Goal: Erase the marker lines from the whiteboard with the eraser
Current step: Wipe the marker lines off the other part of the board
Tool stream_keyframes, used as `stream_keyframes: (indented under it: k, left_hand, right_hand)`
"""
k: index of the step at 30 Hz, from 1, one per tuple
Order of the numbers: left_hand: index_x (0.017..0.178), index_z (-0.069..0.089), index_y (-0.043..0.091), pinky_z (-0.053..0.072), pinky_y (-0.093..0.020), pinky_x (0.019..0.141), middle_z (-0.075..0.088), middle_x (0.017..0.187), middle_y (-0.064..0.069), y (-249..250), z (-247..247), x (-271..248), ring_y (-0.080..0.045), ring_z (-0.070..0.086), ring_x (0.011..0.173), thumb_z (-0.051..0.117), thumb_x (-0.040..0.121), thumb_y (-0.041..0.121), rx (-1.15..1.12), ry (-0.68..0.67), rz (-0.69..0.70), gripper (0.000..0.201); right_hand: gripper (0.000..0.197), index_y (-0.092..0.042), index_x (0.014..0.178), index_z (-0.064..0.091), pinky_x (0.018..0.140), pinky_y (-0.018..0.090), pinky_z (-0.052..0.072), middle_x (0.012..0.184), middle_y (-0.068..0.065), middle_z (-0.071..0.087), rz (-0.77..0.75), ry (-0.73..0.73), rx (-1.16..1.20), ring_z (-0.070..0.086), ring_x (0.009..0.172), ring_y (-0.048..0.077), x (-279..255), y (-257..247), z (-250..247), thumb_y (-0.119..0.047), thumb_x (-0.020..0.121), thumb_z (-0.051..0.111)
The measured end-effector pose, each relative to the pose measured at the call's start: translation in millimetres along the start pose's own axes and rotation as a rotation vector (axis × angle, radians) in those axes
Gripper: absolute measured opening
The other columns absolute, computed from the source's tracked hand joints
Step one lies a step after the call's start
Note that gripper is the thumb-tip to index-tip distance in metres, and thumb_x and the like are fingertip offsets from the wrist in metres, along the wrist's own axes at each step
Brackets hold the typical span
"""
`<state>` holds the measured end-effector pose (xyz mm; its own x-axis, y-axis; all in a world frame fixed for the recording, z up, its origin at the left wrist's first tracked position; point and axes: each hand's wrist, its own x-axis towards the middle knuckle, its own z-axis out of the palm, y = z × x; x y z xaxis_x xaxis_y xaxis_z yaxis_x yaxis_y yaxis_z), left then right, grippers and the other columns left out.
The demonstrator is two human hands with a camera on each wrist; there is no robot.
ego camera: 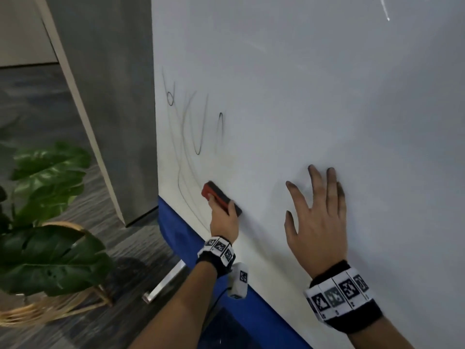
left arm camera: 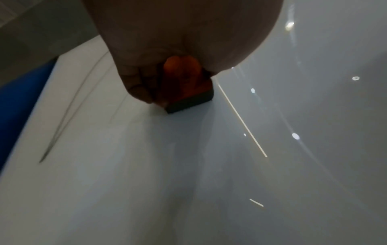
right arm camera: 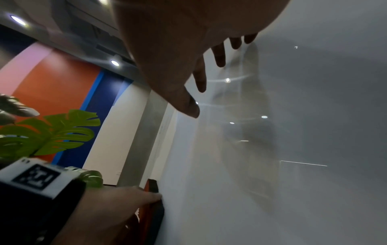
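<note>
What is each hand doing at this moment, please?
Left hand: grips the red-backed, dark-felt block eraser against the white whiteboard.
Right hand: open, fingers spread, holding nothing.

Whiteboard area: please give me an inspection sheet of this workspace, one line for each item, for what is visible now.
Surface: whiteboard upright, mostly wiped; blue band along its lower edge.
Job's things: eraser, red back, dark pad against the board; marker lines remain at the left part, above and beside the eraser.
Clutter: nothing seen.
Grips: left hand holds the eraser; right hand flat on the board, fingers spread, fingertips smudged dark.
Cables: thin dark cable below the left wrist.
Surroundings: plant in a woven basket on the floor; grey panel left of the board.
</note>
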<state>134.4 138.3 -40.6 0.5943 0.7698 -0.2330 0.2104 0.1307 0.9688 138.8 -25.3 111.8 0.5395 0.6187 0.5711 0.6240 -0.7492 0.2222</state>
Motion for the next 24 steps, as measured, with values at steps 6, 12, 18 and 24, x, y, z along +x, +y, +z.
stream_keyframes:
  k: [6,12,18,24]
  left_hand:
    - [0.159,0.015,0.032,0.038,-0.015,0.098,0.044,0.152,0.006,125.6,-34.0,23.5,-0.006,0.053,0.124,0.053,0.1,0.043,0.019,0.088,0.489,0.071]
    - [0.158,0.015,0.04,0.044,-0.013,0.086,0.048,0.126,0.008,160.0,-39.6,40.2,-0.006,0.054,0.099,0.053,0.1,0.046,0.031,0.153,0.587,0.07]
    - [0.161,0.005,0.03,0.045,-0.039,0.095,0.058,0.133,-0.018,126.0,-44.5,61.3,-0.039,0.06,0.115,0.044,0.104,0.042,0.037,0.167,0.05,0.07]
    - [0.158,0.014,0.042,0.051,-0.025,0.069,0.047,0.102,-0.003,193.5,-58.3,55.7,-0.021,0.056,0.073,0.051,0.1,0.047,0.176,0.108,0.904,0.069]
  right_hand:
    - [0.058,-0.011,0.142,0.053,0.126,0.055,0.008,0.164,0.018,0.026,-0.077,0.096,-0.075,0.013,0.153,0.044,89.3,-5.0,-36.4,-0.014,0.086,0.067]
    - [0.068,-0.012,0.151,0.043,0.126,0.057,0.006,0.169,0.016,0.011,-0.042,0.123,-0.14,0.006,0.155,0.043,126.7,-10.7,-55.0,-0.02,0.087,0.066]
    - [0.064,-0.013,0.146,0.05,0.125,0.056,0.013,0.167,0.016,0.019,-0.051,0.114,-0.185,0.015,0.154,0.041,115.3,-9.7,-48.7,-0.014,0.085,0.068]
    - [0.061,-0.012,0.143,0.052,0.126,0.056,0.011,0.167,0.018,0.02,-0.038,0.176,-0.119,0.014,0.154,0.041,152.5,-25.1,-61.4,-0.015,0.084,0.067]
